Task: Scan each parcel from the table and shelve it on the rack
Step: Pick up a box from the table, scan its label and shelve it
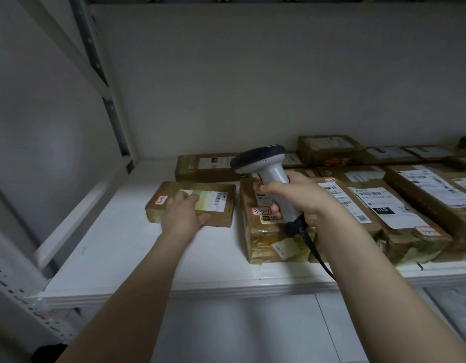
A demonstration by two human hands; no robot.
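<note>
A small flat cardboard parcel (216,203) with a white barcode label and a red-edged sticker lies on the white rack shelf (137,252), left of the other boxes. My left hand (183,214) rests flat on its near left part, fingers spread over the top. My right hand (300,199) grips the handle of a grey barcode scanner (265,166), held upright above a taller taped box (268,239). The scanner's dark head points left toward the small parcel. Its black cable (318,255) hangs down past my right forearm.
Several labelled cardboard boxes (399,213) fill the shelf's middle and right, back to the wall. One box (208,166) sits behind the small parcel. A metal rack upright (106,82) rises at left. The shelf's left front is bare white surface. A lower shelf (451,315) shows at bottom right.
</note>
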